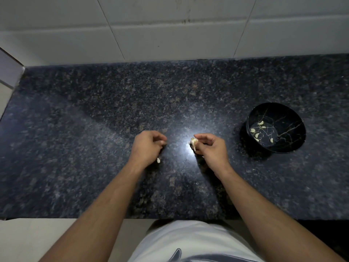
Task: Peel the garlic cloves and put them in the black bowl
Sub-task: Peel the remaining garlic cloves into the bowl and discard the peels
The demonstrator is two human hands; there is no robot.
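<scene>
Head: garlic (193, 143) in right hand (211, 148)

Open counter (94, 129) left of the left hand (146, 146); right of the right hand (211, 146), only the black bowl (294, 127) stands, seemingly apart.

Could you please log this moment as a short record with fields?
surface: dark granite countertop
right hand: pinches a garlic piece at its fingertips
left hand: fingers curled; whether the grip holds anything is unclear
loose bit: small pale garlic scrap beside the left wrist
black bowl: at the right, holding several peeled cloves
backdrop: white tiled wall
</scene>
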